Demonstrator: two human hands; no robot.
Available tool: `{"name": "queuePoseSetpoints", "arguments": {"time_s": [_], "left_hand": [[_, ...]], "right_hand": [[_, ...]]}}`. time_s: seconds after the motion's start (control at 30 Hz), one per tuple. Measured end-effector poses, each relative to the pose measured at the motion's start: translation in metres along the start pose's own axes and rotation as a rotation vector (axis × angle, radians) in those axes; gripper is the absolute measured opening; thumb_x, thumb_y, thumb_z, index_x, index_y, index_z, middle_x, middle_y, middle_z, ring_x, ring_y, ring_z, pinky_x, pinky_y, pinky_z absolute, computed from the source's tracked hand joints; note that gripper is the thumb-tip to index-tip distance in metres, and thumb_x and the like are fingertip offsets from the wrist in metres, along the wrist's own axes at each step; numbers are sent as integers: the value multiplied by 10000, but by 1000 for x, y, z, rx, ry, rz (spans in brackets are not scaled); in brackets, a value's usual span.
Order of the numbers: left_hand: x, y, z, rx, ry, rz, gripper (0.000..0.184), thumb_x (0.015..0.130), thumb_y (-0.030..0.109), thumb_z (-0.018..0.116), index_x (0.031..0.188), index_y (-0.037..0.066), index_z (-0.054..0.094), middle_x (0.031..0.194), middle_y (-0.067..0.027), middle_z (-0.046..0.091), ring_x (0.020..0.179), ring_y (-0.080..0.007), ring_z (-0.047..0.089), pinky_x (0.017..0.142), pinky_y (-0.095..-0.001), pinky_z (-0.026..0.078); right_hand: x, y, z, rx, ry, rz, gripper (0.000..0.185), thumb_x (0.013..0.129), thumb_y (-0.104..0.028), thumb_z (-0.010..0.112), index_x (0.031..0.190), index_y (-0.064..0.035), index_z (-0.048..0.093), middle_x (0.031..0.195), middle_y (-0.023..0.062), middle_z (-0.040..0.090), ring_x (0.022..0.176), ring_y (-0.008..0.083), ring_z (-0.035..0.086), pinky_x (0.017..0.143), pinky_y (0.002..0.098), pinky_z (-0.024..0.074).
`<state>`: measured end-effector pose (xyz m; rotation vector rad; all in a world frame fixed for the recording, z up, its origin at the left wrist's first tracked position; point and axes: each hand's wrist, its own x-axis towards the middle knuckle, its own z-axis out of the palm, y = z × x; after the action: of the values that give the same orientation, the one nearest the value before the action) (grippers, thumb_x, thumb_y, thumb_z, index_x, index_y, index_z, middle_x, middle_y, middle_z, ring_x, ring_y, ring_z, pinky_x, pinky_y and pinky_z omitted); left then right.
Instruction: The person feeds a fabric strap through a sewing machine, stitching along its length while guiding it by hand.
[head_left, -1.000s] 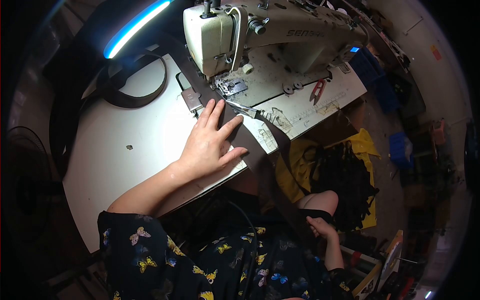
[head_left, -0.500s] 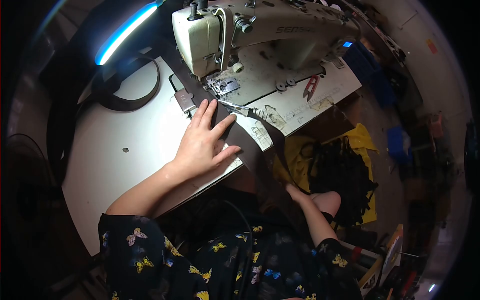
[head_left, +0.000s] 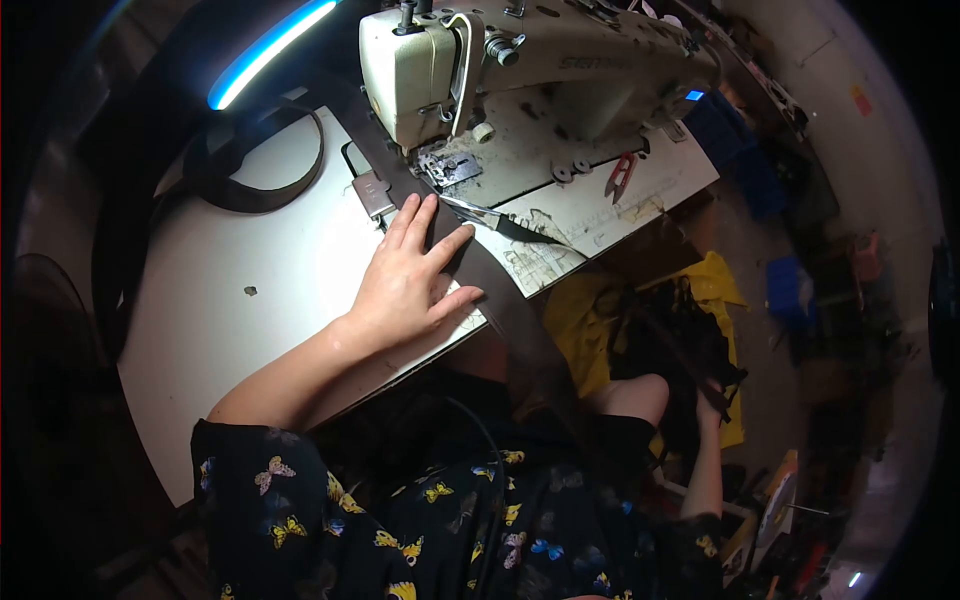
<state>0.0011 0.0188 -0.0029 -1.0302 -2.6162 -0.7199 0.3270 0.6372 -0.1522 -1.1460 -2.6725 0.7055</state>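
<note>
My left hand (head_left: 405, 275) lies flat on a dark brown strip (head_left: 490, 275), fingers spread, on the white sewing table (head_left: 270, 350). The strip runs from beneath the sewing machine (head_left: 410, 85) past the presser foot (head_left: 428, 168) and over the front edge toward my lap. Right of my fingertips, a shiny metal guide (head_left: 470, 211) sits with a narrow dark band (head_left: 530, 234) coming out of it. Low at the right, my right hand (head_left: 711, 402) is at a heap of black straps (head_left: 655, 335); a dark strap crosses it and its fingers are mostly hidden.
A bright lamp (head_left: 275, 52) hangs at the upper left. A looped dark band (head_left: 270, 200) lies on the table's left. Red thread snips (head_left: 620, 178) lie right of the machine bed. Yellow cloth or bag material (head_left: 718, 285) is under the straps; a blue bin (head_left: 790, 290) stands beyond.
My right hand has moved right, from beside my knee to the strap heap. The narrow band no longer hangs down toward my knee. My left hand stays on the strip; the view shifts slightly.
</note>
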Motion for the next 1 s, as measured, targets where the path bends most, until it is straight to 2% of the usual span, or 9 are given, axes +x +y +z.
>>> {"name": "queuePoseSetpoints", "arguments": {"time_s": [0.07, 0.23, 0.27, 0.4, 0.57, 0.8, 0.87, 0.93, 1.0], "left_hand": [[0, 0, 0, -3, -3, -9, 653, 832, 498, 696, 1357, 136, 557, 1468, -325, 347, 1389, -502, 294, 1093, -533, 346], [1, 1, -1, 3, -10, -1, 656, 831, 495, 698, 1359, 134, 555, 1466, -323, 350, 1391, -504, 291, 1088, -538, 352], [1, 0, -1, 5, -16, 9, 656, 831, 495, 698, 1359, 134, 555, 1466, -323, 350, 1391, -504, 291, 1088, -538, 352], [0, -1, 2, 1, 8, 23, 660, 825, 496, 703, 1359, 138, 556, 1467, -324, 350, 1391, -505, 289, 1088, -544, 350], [-2, -2, 5, 10, 23, 11, 651, 823, 500, 704, 1350, 143, 568, 1471, -324, 347, 1393, -503, 288, 1088, -541, 351], [-1, -2, 4, -5, 26, 7, 638, 827, 509, 700, 1335, 141, 581, 1469, -324, 350, 1394, -502, 288, 1088, -533, 355], [-1, -2, 4, -8, 20, 7, 639, 827, 509, 700, 1334, 140, 581, 1468, -325, 350, 1393, -502, 289, 1089, -532, 354], [-1, -2, 4, 2, 27, 10, 639, 826, 508, 701, 1334, 139, 581, 1467, -326, 350, 1391, -502, 292, 1092, -530, 352], [-1, -2, 3, 1, 26, 7, 640, 825, 507, 702, 1335, 140, 580, 1466, -325, 351, 1390, -502, 294, 1093, -530, 351]], "right_hand": [[-51, -8, -1, 136, -243, 344, 433, 986, -341, 581, 1243, 7, 593, 1188, 138, 643, 1086, 213, 602, 943, 342, 470], [-174, -43, 46, 238, -407, 293, 652, 1011, -488, 471, 1371, 55, 478, 1349, 187, 558, 1253, 275, 521, 1068, 342, 374], [-178, 13, 78, 454, -297, 342, 651, 1024, -501, 427, 1407, 23, 468, 1383, 153, 537, 1279, 242, 496, 1081, 335, 352], [-208, -96, 56, 278, -193, 345, 622, 1018, -501, 426, 1304, 44, 519, 1233, 248, 611, 1175, 343, 575, 1006, 374, 417], [-211, -86, 50, -79, -367, 203, 642, 1010, -528, 379, 1323, 23, 483, 1207, 316, 597, 1162, 464, 553, 966, 467, 433], [-220, -119, 29, -71, -575, 346, 770, 968, -596, 430, 1384, 51, 415, 1271, 341, 554, 1219, 460, 529, 1025, 452, 409], [-222, -80, 44, -112, -543, 255, 819, 954, -633, 420, 1358, 79, 428, 1237, 353, 567, 1201, 473, 535, 1017, 462, 413], [-223, -73, 47, -225, -517, 167, 759, 968, -635, 401, 1147, 94, 508, 925, 276, 648, 960, 426, 642, 841, 449, 472], [-224, -68, 51, -196, -495, 123, 760, 969, -634, 397, 1163, 92, 509, 949, 281, 649, 978, 433, 635, 858, 453, 465]]}}
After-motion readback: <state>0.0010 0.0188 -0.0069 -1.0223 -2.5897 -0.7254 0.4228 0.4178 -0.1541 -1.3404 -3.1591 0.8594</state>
